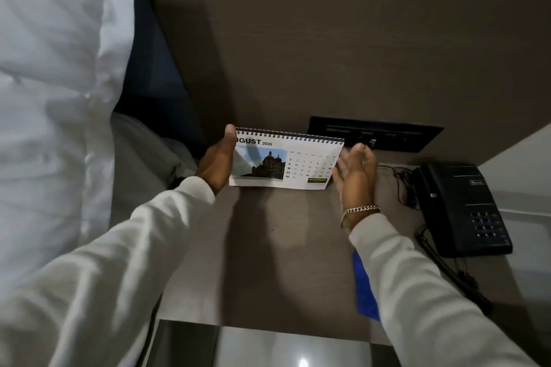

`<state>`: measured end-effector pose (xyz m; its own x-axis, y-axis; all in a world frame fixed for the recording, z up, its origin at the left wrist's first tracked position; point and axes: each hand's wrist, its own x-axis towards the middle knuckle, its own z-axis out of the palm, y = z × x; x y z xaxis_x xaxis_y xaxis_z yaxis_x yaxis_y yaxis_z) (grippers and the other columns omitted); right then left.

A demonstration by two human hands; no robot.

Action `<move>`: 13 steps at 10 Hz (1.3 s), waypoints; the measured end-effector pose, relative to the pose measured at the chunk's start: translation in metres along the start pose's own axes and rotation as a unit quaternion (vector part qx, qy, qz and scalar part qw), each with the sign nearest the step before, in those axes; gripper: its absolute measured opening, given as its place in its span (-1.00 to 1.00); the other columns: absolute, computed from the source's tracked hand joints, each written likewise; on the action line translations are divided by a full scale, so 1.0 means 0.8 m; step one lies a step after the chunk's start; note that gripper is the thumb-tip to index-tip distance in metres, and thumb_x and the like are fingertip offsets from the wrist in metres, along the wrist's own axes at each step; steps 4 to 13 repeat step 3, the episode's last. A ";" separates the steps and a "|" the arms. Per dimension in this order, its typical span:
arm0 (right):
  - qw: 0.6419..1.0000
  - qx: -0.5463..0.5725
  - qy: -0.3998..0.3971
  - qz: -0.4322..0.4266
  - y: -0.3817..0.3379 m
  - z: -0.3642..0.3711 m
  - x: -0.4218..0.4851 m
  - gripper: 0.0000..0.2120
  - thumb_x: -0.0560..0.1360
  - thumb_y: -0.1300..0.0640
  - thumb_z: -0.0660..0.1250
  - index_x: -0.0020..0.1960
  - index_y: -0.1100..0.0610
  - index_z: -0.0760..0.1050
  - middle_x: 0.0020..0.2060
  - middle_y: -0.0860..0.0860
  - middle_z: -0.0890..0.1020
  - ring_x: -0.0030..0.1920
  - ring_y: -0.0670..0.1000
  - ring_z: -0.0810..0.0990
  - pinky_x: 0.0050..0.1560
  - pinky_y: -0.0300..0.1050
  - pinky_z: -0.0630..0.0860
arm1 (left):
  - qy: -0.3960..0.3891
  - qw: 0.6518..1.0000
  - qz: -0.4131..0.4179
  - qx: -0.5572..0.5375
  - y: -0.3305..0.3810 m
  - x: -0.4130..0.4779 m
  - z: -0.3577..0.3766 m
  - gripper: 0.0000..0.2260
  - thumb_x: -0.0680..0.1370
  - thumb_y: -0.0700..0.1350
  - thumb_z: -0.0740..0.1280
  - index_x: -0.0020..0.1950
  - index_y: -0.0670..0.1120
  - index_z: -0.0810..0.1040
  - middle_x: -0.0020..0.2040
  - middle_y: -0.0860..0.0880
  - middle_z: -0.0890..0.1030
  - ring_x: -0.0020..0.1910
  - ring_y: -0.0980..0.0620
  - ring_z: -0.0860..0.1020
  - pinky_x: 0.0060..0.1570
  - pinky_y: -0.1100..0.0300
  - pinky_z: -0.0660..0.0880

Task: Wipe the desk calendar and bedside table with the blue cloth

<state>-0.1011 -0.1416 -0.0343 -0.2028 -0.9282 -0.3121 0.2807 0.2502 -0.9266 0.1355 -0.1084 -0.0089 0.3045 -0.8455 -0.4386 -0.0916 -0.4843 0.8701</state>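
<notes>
Glossy pale surface (283, 345) at the very bottom of view, nearest the camera, with a light glare on it. Both arms in white sleeves (119, 262) reach forward over the brown desk (283, 247).

Blue cloth (365, 289) lies flat on the desk toward the near right, partly hidden under the right sleeve. No hand on it.

Black phone (460, 208) sits by the desk's right edge, its cord (447, 271) trailing toward the near edge. More cabling loops just left of the phone's far end.

Left hand (216, 165) holds the desk calendar (286, 159) by its left end: grip clamped on it, thumb up at the top-left corner by the spiral binding. Calendar is toward the far edge of the desk, page facing the camera, showing "AUGUST 2026", a building photo on the left and the date grid on the right. Can't tell if its base touches the desk or is lifted just above it.

Right hand (356, 176) is just beside the calendar's right end, fingers spread apart, palm turned toward it, holding nothing. Chain bracelet (359, 211) on that wrist.

Black switch panel (375, 134) on the brown wall behind the calendar. White pillow (53, 68) and bedding off the desk's left edge.
</notes>
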 end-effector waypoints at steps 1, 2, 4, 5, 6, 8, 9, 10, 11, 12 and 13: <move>1.000 -0.018 -0.014 0.004 0.003 0.001 0.002 -0.53 0.63 -0.06 0.13 0.47 0.09 0.16 0.41 0.13 0.45 0.36 0.08 0.47 0.29 -0.02 0.42 | -0.014 1.000 0.008 -0.002 -0.007 0.002 -0.001 -0.07 0.23 0.62 0.06 0.40 0.08 0.51 0.43 -0.05 0.53 0.44 -0.13 0.45 0.48 -0.12 0.27; 0.998 -0.058 -0.005 -0.018 -0.034 0.006 -0.022 -0.54 0.62 0.02 0.18 0.47 0.11 0.18 0.32 0.06 0.50 0.29 0.03 0.47 0.32 0.04 0.39 | 0.000 0.999 0.032 0.033 0.017 -0.011 -0.003 -0.08 0.28 0.58 0.01 0.43 0.02 0.47 0.44 -0.07 0.51 0.45 -0.13 0.44 0.49 -0.11 0.27; 0.990 0.011 0.013 -0.142 -0.105 -0.010 -0.076 -0.61 0.56 0.11 0.33 0.34 -0.02 0.32 0.12 -0.05 0.63 0.21 0.04 0.58 0.12 -0.02 0.53 | 0.055 0.989 0.115 0.072 0.064 -0.042 -0.011 -0.30 0.52 0.39 0.06 0.50 -0.03 0.38 0.50 -0.06 0.44 0.50 -0.10 0.37 0.52 0.05 0.20; 0.990 0.011 0.013 -0.142 -0.105 -0.010 -0.076 -0.61 0.56 0.11 0.33 0.34 -0.02 0.32 0.12 -0.05 0.63 0.21 0.04 0.58 0.12 -0.02 0.53 | 0.055 0.989 0.115 0.072 0.064 -0.042 -0.011 -0.30 0.52 0.39 0.06 0.50 -0.03 0.38 0.50 -0.06 0.44 0.50 -0.10 0.37 0.52 0.05 0.20; 0.990 0.011 0.013 -0.142 -0.105 -0.010 -0.076 -0.61 0.56 0.11 0.33 0.34 -0.02 0.32 0.12 -0.05 0.63 0.21 0.04 0.58 0.12 -0.02 0.53 | 0.055 0.989 0.115 0.072 0.064 -0.042 -0.011 -0.30 0.52 0.39 0.06 0.50 -0.03 0.38 0.50 -0.06 0.44 0.50 -0.10 0.37 0.52 0.05 0.20; 0.990 0.011 0.013 -0.142 -0.105 -0.010 -0.076 -0.61 0.56 0.11 0.33 0.34 -0.02 0.32 0.12 -0.05 0.63 0.21 0.04 0.58 0.12 -0.02 0.53 | 0.055 0.989 0.115 0.072 0.064 -0.042 -0.011 -0.30 0.52 0.39 0.06 0.50 -0.03 0.38 0.50 -0.06 0.44 0.50 -0.10 0.37 0.52 0.05 0.20; 0.990 0.011 0.013 -0.142 -0.105 -0.010 -0.076 -0.61 0.56 0.11 0.33 0.34 -0.02 0.32 0.12 -0.05 0.63 0.21 0.04 0.58 0.12 -0.02 0.53 | 0.055 0.989 0.115 0.072 0.064 -0.042 -0.011 -0.30 0.52 0.39 0.06 0.50 -0.03 0.38 0.50 -0.06 0.44 0.50 -0.10 0.37 0.52 0.05 0.20; 0.990 0.011 0.013 -0.142 -0.105 -0.010 -0.076 -0.61 0.56 0.11 0.33 0.34 -0.02 0.32 0.12 -0.05 0.63 0.21 0.04 0.58 0.12 -0.02 0.53 | 0.055 0.989 0.115 0.072 0.064 -0.042 -0.011 -0.30 0.52 0.39 0.06 0.50 -0.03 0.38 0.50 -0.06 0.44 0.50 -0.10 0.37 0.52 0.05 0.20; 0.990 0.011 0.013 -0.142 -0.105 -0.010 -0.076 -0.61 0.56 0.11 0.33 0.34 -0.02 0.32 0.12 -0.05 0.63 0.21 0.04 0.58 0.12 -0.02 0.53 | 0.055 0.989 0.115 0.072 0.064 -0.042 -0.011 -0.30 0.52 0.39 0.06 0.50 -0.03 0.38 0.50 -0.06 0.44 0.50 -0.10 0.37 0.52 0.05 0.20; 0.990 0.011 0.013 -0.142 -0.105 -0.010 -0.076 -0.61 0.56 0.11 0.33 0.34 -0.02 0.32 0.12 -0.05 0.63 0.21 0.04 0.58 0.12 -0.02 0.53 | 0.055 0.989 0.115 0.072 0.064 -0.042 -0.011 -0.30 0.52 0.39 0.06 0.50 -0.03 0.38 0.50 -0.06 0.44 0.50 -0.10 0.37 0.52 0.05 0.20; 0.990 0.011 0.013 -0.142 -0.105 -0.010 -0.076 -0.61 0.56 0.11 0.33 0.34 -0.02 0.32 0.12 -0.05 0.63 0.21 0.04 0.58 0.12 -0.02 0.53 | 0.055 0.989 0.115 0.072 0.064 -0.042 -0.011 -0.30 0.52 0.39 0.06 0.50 -0.03 0.38 0.50 -0.06 0.44 0.50 -0.10 0.37 0.52 0.05 0.20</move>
